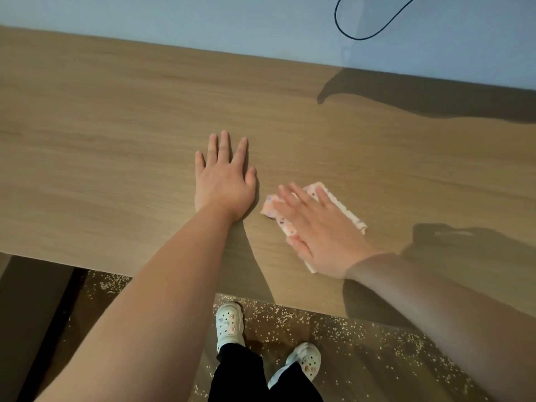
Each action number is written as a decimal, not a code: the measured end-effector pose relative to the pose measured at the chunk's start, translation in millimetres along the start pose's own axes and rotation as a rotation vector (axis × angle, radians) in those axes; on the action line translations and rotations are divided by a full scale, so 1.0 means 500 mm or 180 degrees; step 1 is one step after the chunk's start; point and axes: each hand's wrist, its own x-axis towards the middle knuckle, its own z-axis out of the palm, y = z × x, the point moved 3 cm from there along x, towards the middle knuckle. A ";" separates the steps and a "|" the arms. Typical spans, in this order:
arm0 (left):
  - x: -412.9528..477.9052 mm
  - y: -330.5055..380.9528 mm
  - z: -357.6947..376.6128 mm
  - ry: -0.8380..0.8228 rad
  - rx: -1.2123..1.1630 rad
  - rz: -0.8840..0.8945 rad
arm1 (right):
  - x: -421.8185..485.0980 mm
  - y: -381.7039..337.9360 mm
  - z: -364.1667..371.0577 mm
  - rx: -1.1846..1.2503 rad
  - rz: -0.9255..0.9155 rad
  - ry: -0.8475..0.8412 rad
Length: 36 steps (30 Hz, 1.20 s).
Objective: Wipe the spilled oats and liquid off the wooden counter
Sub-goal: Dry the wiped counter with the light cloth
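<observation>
The left hand [222,181] lies flat, fingers straight, on the wooden tabletop [101,140]; the right hand [316,224] (blurred) presses a patterned cloth [339,203] flat; oats [290,316] dot the floor.

Black cable [359,39] on pale wall [174,18]; white clogs [229,326] on floor [377,358].

Lighting: warm and even across the tabletop [101,126], with hard dark shadows at right, one covering the right forearm [435,314]. Focus: right hand [316,227] motion-blurred, left hand [223,181] sharp. Wide-angle lens bows the edges slightly.
</observation>
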 end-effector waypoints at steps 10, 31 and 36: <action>-0.001 0.001 -0.001 -0.0009 0.0034 -0.0004 | 0.179 0.248 -0.058 0.0768 0.3244 0.1181; 0.001 -0.001 -0.003 -0.0085 -0.0006 -0.0020 | 0.151 0.454 -0.099 -0.0058 0.2987 0.1183; -0.001 0.001 -0.003 -0.0067 0.0002 -0.0025 | 0.176 0.321 -0.079 0.0318 0.2774 0.0813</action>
